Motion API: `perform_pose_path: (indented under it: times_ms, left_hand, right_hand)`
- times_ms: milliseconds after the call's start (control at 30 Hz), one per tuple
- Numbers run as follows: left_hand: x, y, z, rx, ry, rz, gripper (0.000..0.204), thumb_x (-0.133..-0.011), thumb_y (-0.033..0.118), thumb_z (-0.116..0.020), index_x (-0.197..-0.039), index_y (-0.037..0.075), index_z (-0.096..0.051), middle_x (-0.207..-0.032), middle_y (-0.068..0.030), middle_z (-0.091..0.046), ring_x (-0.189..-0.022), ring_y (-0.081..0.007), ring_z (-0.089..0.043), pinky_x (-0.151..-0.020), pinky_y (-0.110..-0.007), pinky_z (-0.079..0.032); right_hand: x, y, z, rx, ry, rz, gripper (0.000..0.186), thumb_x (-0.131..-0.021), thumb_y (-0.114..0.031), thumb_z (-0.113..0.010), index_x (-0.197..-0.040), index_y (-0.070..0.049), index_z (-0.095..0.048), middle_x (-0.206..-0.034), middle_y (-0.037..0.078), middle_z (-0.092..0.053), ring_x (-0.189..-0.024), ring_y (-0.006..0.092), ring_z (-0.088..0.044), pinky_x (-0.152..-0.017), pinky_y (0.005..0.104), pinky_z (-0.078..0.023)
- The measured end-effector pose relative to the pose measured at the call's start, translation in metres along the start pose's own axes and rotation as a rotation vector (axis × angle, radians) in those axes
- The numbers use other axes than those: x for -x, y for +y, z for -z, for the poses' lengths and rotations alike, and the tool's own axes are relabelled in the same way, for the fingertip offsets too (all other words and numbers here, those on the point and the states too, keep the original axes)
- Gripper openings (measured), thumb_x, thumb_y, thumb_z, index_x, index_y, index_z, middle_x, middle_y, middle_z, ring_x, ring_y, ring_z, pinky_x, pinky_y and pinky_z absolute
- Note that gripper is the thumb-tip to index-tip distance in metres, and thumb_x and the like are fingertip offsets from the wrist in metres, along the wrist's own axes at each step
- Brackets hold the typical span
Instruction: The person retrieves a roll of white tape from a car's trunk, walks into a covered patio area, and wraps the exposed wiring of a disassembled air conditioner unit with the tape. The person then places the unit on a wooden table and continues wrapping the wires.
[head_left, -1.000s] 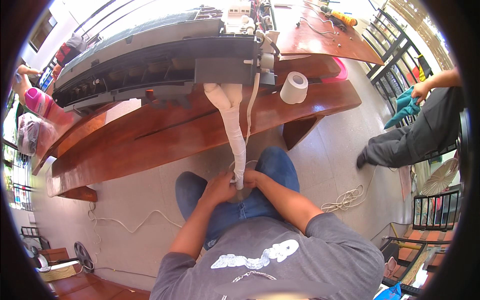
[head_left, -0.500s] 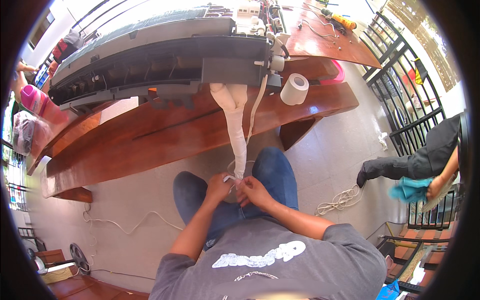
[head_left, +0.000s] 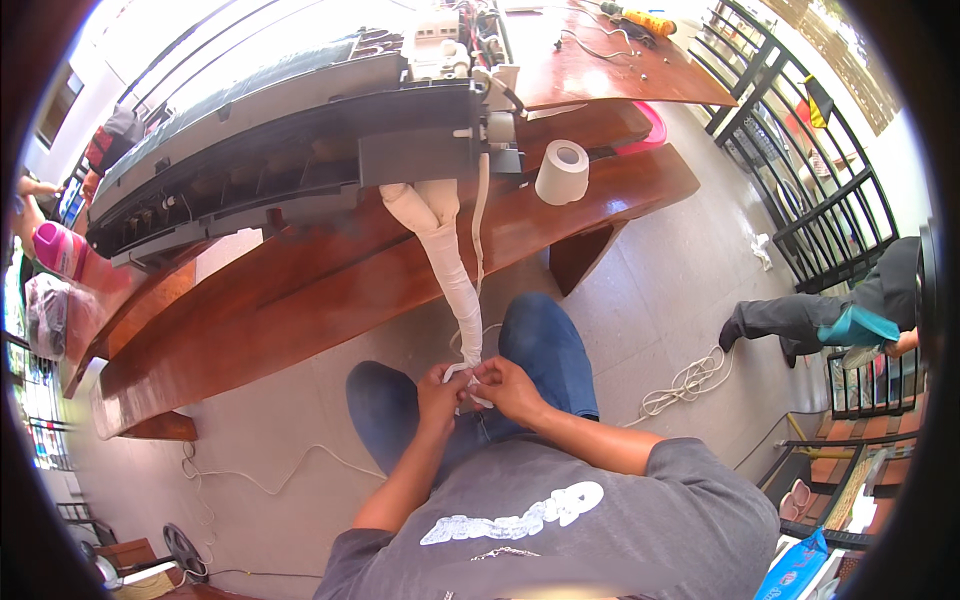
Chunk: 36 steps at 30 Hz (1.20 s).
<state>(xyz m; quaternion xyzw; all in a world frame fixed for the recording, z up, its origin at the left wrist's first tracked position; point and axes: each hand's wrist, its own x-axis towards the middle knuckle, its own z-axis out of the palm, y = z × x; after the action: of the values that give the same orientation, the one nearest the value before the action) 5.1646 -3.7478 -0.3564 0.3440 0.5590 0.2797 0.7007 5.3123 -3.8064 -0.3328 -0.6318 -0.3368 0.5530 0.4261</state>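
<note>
A bundle of pipes wrapped in white tape (head_left: 452, 275) hangs from the dark casing of an opened air conditioner unit (head_left: 290, 165) down between my knees. At its lower end both my hands are close together. My left hand (head_left: 437, 398) is closed on a white tape strip (head_left: 452, 371), which loops up over its fingers. On the other side of the bundle's tip, my right hand (head_left: 507, 388) pinches the same tape; a short end shows below its fingers. The fingertips partly hide the tip. A thinner white hose (head_left: 484, 215) runs beside the bundle.
A white roll (head_left: 562, 178) stands on the wooden bench (head_left: 640, 185) under the unit. Screws, a cable and a yellow-orange tool (head_left: 648, 22) lie on the wooden tabletop (head_left: 590, 80). Coiled white rope (head_left: 690, 385) is on the floor. At right, another person holds a teal cloth (head_left: 860, 325).
My view has shifted, and the unit and roll appear further left. My hands stay at the bundle's end, with more loose tape showing. The other person at right has moved further right.
</note>
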Motion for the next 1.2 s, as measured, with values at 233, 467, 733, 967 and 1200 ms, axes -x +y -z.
perform_pose_path:
  times_ms: [233, 467, 733, 967, 1200]
  left_hand:
    - [-0.006, -0.002, 0.017, -0.299, -0.169, -0.159, 0.022, -0.103, 0.024, -0.068, -0.111, 0.003, -0.072, -0.083, -0.0044, -0.068, -0.068, -0.0104, -0.061, -0.063, -0.029, -0.048]
    - [-0.009, -0.02, 0.036, -0.698, -0.163, -0.742, 0.029, -0.107, 0.026, -0.06, -0.126, 0.007, -0.072, -0.094, -0.0069, -0.065, -0.083, -0.0124, -0.063, -0.074, -0.029, -0.05]
    - [-0.022, -0.039, 0.031, 0.046, -0.125, 0.041, 0.03, -0.104, 0.03, -0.056, -0.119, 0.012, -0.075, -0.088, 0.003, -0.062, -0.068, -0.0095, -0.05, -0.059, -0.029, -0.042]
    - [-0.019, -0.01, 0.042, -0.701, -0.261, -0.556, 0.032, -0.106, 0.029, -0.06, -0.123, 0.007, -0.074, -0.115, -0.0126, -0.074, -0.11, -0.0283, -0.07, -0.092, -0.042, -0.053]
    - [-0.016, 0.001, 0.038, -0.773, -0.232, -0.576, 0.028, -0.098, 0.025, -0.07, -0.118, 0.007, -0.073, -0.122, -0.0197, -0.069, -0.118, -0.0402, -0.066, -0.099, -0.05, -0.05]
  right_hand:
    - [-0.016, 0.02, 0.017, 0.501, -0.031, 0.32, 0.019, -0.091, -0.016, -0.07, -0.099, -0.001, -0.075, -0.093, 0.019, -0.077, -0.088, 0.0287, -0.075, -0.079, 0.0437, -0.058]
    - [-0.045, -0.025, 0.017, 0.211, -0.268, 0.107, 0.025, -0.089, -0.012, -0.064, -0.11, 0.0, -0.072, -0.097, 0.02, -0.076, -0.089, 0.041, -0.073, -0.079, 0.0456, -0.058]
    - [-0.015, -0.026, 0.014, 0.793, -0.266, 0.571, 0.032, -0.096, -0.011, -0.062, -0.126, -0.008, -0.069, -0.133, 0.017, -0.066, -0.12, 0.0375, -0.066, -0.098, 0.0474, -0.057]
    - [-0.054, 0.009, 0.013, 1.113, -0.194, 0.886, 0.027, -0.093, -0.013, -0.061, -0.117, -0.012, -0.074, -0.12, 0.02, -0.065, -0.11, 0.0426, -0.062, -0.093, 0.0485, -0.055]
    - [-0.053, -0.009, 0.011, 1.101, -0.229, 1.015, 0.021, -0.095, -0.015, -0.063, -0.109, -0.008, -0.077, -0.113, 0.023, -0.064, -0.103, 0.0472, -0.057, -0.092, 0.0569, -0.05]
